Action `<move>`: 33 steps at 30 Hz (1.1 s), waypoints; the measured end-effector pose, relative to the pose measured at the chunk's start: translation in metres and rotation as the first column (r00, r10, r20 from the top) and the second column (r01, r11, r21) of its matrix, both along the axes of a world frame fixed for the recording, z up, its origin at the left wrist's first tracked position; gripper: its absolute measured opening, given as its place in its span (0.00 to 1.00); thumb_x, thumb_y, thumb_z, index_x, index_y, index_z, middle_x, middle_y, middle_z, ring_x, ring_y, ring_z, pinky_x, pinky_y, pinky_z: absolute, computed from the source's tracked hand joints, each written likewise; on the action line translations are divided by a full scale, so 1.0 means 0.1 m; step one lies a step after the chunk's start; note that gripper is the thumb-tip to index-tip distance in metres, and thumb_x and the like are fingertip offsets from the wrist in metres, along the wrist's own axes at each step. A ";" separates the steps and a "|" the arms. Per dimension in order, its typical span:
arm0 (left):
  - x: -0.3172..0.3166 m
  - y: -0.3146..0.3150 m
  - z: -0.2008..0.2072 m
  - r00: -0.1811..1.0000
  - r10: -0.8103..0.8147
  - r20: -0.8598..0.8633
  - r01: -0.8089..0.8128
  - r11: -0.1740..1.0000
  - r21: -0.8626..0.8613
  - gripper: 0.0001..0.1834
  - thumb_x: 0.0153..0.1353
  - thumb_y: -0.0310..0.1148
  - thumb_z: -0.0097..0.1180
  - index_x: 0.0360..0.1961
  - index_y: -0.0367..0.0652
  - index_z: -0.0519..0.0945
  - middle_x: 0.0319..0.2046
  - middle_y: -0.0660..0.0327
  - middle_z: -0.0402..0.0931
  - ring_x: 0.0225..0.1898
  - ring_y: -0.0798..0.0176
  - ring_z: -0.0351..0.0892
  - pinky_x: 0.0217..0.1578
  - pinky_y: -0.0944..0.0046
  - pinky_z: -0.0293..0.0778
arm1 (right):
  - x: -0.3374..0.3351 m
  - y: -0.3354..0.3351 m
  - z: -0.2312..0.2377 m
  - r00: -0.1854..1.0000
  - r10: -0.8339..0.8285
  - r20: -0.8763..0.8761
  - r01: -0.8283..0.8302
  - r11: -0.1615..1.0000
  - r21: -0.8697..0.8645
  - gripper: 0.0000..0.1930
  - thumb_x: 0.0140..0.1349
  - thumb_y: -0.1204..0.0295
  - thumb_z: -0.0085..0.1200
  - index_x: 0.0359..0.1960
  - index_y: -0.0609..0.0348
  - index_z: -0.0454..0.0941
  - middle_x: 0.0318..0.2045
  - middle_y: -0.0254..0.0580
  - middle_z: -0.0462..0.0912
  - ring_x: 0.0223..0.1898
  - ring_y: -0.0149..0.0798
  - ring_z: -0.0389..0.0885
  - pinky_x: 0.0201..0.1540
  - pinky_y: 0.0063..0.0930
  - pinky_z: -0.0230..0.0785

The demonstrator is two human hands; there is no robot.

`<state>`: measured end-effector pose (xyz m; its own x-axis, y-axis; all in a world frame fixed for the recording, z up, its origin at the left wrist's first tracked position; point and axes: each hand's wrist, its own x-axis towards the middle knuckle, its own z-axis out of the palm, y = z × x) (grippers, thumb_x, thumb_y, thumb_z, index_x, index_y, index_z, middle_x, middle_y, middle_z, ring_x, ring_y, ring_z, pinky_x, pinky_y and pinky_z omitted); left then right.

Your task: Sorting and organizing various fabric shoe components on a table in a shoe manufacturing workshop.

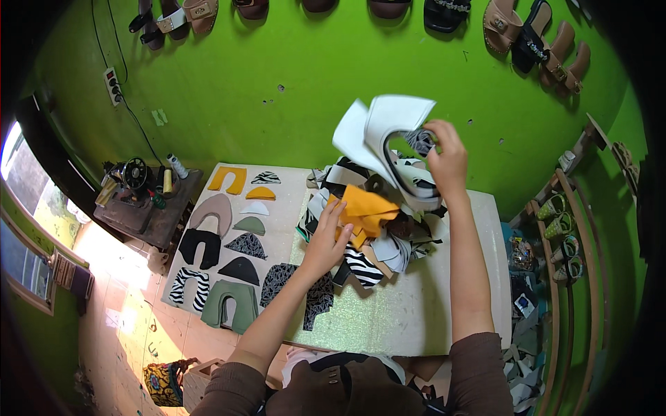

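My right hand [447, 163] is raised above the far right side of a heap of cut material scraps. It grips a bundle of white U-shaped shoe-upper pieces [397, 118], with a grey-black patterned piece [419, 141] beside the fingers. The bundle is slightly blurred. My left hand [327, 239] rests at the heap's left side, fingers and thumb apart, against yellow pieces [368, 208]. Zebra-striped pieces [362, 266] stick out at the near side of the heap, and pale blue-grey ones [392, 253] lie beside them.
Sorted cut pieces lie on the table [388, 326] to the left: yellow, black [200, 248], zebra [189, 287], green [230, 306] and patterned [277, 284]. A sewing machine [132, 177] stands far left. Sandals [503, 24] hang on the green wall; a wooden rack [576, 291] stands right.
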<state>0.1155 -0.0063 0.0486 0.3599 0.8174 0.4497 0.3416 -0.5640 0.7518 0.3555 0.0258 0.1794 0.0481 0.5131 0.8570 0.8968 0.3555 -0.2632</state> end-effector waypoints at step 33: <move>-0.08 0.06 -0.13 0.848 0.270 0.457 -0.136 0.943 -0.304 0.31 0.62 0.38 0.45 0.60 0.35 0.51 0.53 0.43 0.60 0.52 0.55 0.63 0.54 0.58 0.59 | -0.15 -0.50 -1.02 0.924 0.273 -0.268 -0.363 0.847 -0.388 0.13 0.58 0.70 0.50 0.43 0.62 0.72 0.37 0.46 0.76 0.43 0.45 0.74 0.43 0.34 0.67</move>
<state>0.1073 -0.0002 0.0355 -0.0369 0.9557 0.2919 -0.0195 -0.2927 0.9560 0.3407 -0.0238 0.0775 -0.0383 0.8384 0.5438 0.6679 0.4262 -0.6101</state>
